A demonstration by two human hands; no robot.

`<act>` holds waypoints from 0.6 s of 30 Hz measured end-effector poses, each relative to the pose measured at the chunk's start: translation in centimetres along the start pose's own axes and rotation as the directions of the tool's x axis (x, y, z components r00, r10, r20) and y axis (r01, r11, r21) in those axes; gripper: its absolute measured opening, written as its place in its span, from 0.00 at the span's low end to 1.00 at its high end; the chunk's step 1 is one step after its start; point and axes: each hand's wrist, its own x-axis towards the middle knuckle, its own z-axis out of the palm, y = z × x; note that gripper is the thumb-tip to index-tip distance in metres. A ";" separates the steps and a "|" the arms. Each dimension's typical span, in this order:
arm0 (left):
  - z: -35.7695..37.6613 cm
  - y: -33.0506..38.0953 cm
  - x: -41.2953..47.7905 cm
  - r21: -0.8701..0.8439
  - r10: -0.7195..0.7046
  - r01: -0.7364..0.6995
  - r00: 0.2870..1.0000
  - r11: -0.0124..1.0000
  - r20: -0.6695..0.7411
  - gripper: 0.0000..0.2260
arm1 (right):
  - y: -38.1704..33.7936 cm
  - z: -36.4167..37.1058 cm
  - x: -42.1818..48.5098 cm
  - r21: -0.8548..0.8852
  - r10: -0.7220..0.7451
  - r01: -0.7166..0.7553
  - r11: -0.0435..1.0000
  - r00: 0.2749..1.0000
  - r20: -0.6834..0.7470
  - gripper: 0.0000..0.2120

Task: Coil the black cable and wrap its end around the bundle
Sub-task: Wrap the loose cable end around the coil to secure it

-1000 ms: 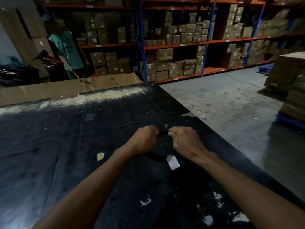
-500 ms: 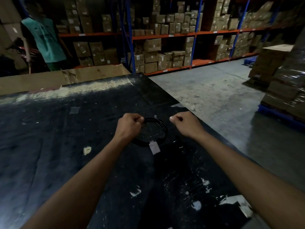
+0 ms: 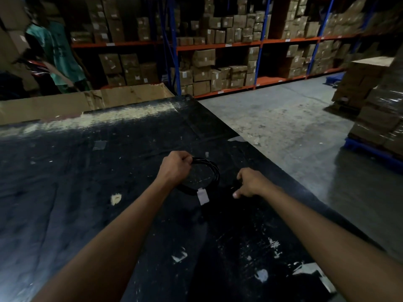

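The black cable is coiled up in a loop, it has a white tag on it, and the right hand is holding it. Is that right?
Not quite. In the head view, the left hand is the one gripping the black cable. The right hand sits apart from the loop, over the table. The rest holds: the cable is coiled in a loop and a white tag hangs on it.

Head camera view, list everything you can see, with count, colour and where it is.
black cable: one, black, coiled loop over the table, held at its left side
white tag: one, white, on the coil's near edge
table: one, black, scuffed, filling the foreground
cardboard boxes: many, brown, on orange and blue racks behind
wrapped pallet stack: one, brown, right on the floor
person: one, teal shirt, far left
left hand: closed on the coil
right hand: beside the coil, grip unclear
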 end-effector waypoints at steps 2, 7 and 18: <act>0.0 -0.1 0.0 -0.038 0.010 -0.010 1.000 0.999 -0.001 0.08 | 0.3 0.2 -0.1 -0.004 0.001 -0.001 1.000 1.000 0.007 0.30; 0.2 -0.3 0.3 -0.121 -0.048 0.044 0.998 0.992 -0.031 0.01 | 0.3 0.4 -0.5 -0.014 -0.024 0.023 1.000 0.999 -0.035 0.23; -1.0 -0.5 0.3 -0.393 -0.005 -0.083 0.976 0.916 -0.218 0.05 | 1.4 0.7 -0.4 0.091 -0.093 0.103 0.990 0.989 -0.115 0.06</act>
